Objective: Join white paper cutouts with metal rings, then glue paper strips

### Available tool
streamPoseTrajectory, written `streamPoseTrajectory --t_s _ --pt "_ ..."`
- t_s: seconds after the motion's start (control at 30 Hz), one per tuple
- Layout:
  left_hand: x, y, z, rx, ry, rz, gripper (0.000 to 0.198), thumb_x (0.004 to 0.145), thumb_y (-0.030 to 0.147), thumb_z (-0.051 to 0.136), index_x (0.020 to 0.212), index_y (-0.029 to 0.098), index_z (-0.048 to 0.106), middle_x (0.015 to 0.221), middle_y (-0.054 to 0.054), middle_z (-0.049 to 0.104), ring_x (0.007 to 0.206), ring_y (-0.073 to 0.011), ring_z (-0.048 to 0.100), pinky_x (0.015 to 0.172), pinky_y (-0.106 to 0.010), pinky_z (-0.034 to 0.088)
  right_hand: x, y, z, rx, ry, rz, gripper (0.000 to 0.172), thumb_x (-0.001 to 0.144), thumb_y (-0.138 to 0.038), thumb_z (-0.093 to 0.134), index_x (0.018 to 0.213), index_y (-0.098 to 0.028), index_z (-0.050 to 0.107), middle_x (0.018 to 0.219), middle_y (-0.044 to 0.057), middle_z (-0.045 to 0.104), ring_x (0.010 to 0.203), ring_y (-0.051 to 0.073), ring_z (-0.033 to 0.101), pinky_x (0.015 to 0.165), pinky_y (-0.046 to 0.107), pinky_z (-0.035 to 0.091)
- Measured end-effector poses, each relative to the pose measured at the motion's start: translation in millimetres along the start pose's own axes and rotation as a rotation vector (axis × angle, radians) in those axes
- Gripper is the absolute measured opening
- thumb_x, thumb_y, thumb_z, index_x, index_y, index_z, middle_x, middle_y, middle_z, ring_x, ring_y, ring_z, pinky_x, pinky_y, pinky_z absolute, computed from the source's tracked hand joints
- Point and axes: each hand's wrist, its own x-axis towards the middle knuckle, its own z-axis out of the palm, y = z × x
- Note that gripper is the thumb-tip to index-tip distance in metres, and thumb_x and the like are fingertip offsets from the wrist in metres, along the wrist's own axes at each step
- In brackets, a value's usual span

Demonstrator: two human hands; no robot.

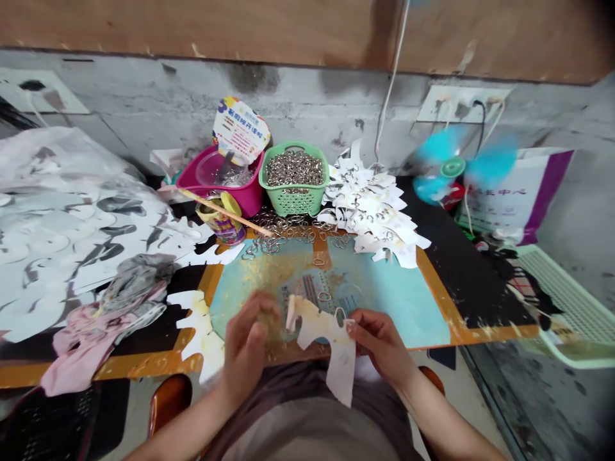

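My right hand (379, 338) pinches the edge of a white cut-out piece (314, 325) with scalloped notches. A metal ring (340, 315) stands up from the piece beside my right fingertips. To the left of this piece is my left hand (250, 330), its fingers curled and smeared by motion; whether they hold anything does not show. Another white cut-out (192, 320), with yellowish stains along its edge, lies just left of my left hand. Two loose rings, one of them a metal ring (318, 262), rest on the light blue mat (398, 301) beyond the piece.
A green basket (293, 202) full of metal rings stands beside a pink basket (250, 198). Before them are a tin (223, 224) with a stick across it and scattered rings. White cut-outs (369, 205) pile at right, near a blue fan (451, 166). Cloths (115, 314) lie left.
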Motion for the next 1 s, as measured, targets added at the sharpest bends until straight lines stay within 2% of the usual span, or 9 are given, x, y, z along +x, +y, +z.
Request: streamPoseTrajectory --t_s 0.1,0.17,0.23,0.33,0.5,0.6,0.7,0.83,1.0 --pt "-32.3 0.7 10.7 -0.247 -0.32 -0.441 0.051 0.091 0.058 0.052 0.067 0.016 0.068 0.06 -0.005 0.06 0.059 -0.0156 0.054 0.054 -0.026 0.043 -3.6 3.3 -0.7 -0.084 0.001 -0.045 0.037 0.082 -0.048 0.073 0.069 -0.016 0.061 0.056 -0.003 0.053 0.05 0.008 0.042 0.049 0.021 0.033" --pt "-41.6 0.3 23.4 -0.47 -0.273 -0.651 0.048 0.085 0.062 0.06 0.078 0.015 0.072 0.068 -0.006 0.066 0.058 -0.0142 0.056 0.053 -0.024 0.045 -5.4 4.4 0.8 -0.175 -0.02 -0.063 0.037 0.085 -0.049 0.07 0.071 -0.016 0.062 0.058 -0.002 0.052 0.052 0.009 0.043 0.051 0.022 0.034" --pt "-40.9 -2.6 34.4 -0.605 -0.095 -0.745 0.041 0.079 0.055 0.072 0.086 0.015 0.073 0.075 -0.006 0.069 0.064 -0.0158 0.061 0.059 -0.027 0.051 -5.3 4.8 0.5 -0.271 -0.094 -0.065 0.04 0.086 -0.051 0.067 0.068 -0.016 0.062 0.057 -0.002 0.051 0.054 0.01 0.043 0.052 0.022 0.034" --pt "-33.6 -10.2 40.2 -0.636 0.059 -0.749 0.035 0.075 0.043 0.08 0.093 0.015 0.073 0.084 -0.007 0.072 0.073 -0.0203 0.067 0.067 -0.032 0.056 1.8 2.8 -7.1 -0.349 -0.158 -0.086 0.046 0.086 -0.059 0.061 0.072 -0.016 0.066 0.059 -0.001 0.054 0.053 0.01 0.044 0.05 0.023 0.034" --pt "-28.8 -19.3 31.8 -0.459 0.112 -0.656 0.031 0.074 0.038 0.081 0.094 0.016 0.07 0.085 -0.004 0.072 0.076 -0.0169 0.066 0.068 -0.026 0.055 33.0 -8.5 -18.0 -0.884 0.13 -0.333 0.026 0.091 -0.038 0.061 0.103 -0.018 0.072 0.083 0.004 0.065 0.062 0.013 0.052 0.061 0.027 0.046" --pt "-25.3 -22.0 28.0 -0.38 0.175 -0.64 0.032 0.069 0.038 0.084 0.081 0.017 0.063 0.068 0.003 0.061 0.061 -0.0114 0.058 0.055 -0.02 0.048 52.8 -12.5 -11.1 -1.17 0.022 -0.459 0.025 0.092 -0.022 0.059 0.115 -0.02 0.069 0.108 0.009 0.065 0.086 0.018 0.063 0.08 0.033 0.051" --pt "-20.1 -24.4 26.2 -0.331 0.226 -0.678 0.039 0.064 0.041 0.086 0.07 0.016 0.057 0.059 0.006 0.052 0.051 -0.0079 0.049 0.047 -0.018 0.04 64.5 -13.4 -2.6 -1.318 -0.097 -0.459 0.018 0.091 -0.014 0.06 0.106 -0.018 0.069 0.105 0.009 0.065 0.093 0.02 0.063 0.083 0.033 0.049" --pt "-15.2 -25.4 24.8 -0.322 0.233 -0.679 0.039 0.064 0.042 0.086 0.073 0.015 0.058 0.061 0.006 0.055 0.051 -0.0076 0.047 0.046 -0.018 0.038 71.1 -16.6 0.9 -1.253 -0.097 -0.406 0.01 0.09 -0.01 0.06 0.091 -0.017 0.067 0.088 0.004 0.067 0.077 0.016 0.061 0.075 0.029 0.046" --pt "-13.1 -25.5 24.8 -0.302 0.211 -0.647 0.037 0.066 0.041 0.085 0.066 0.015 0.058 0.058 0.005 0.053 0.054 -0.0092 0.049 0.052 -0.02 0.041 78.1 -26.1 8.3 -0.708 -0.116 -0.233 0.012 0.087 -0.029 0.066 0.089 -0.018 0.069 0.077 0.001 0.069 0.068 0.013 0.061 0.067 0.026 0.048"
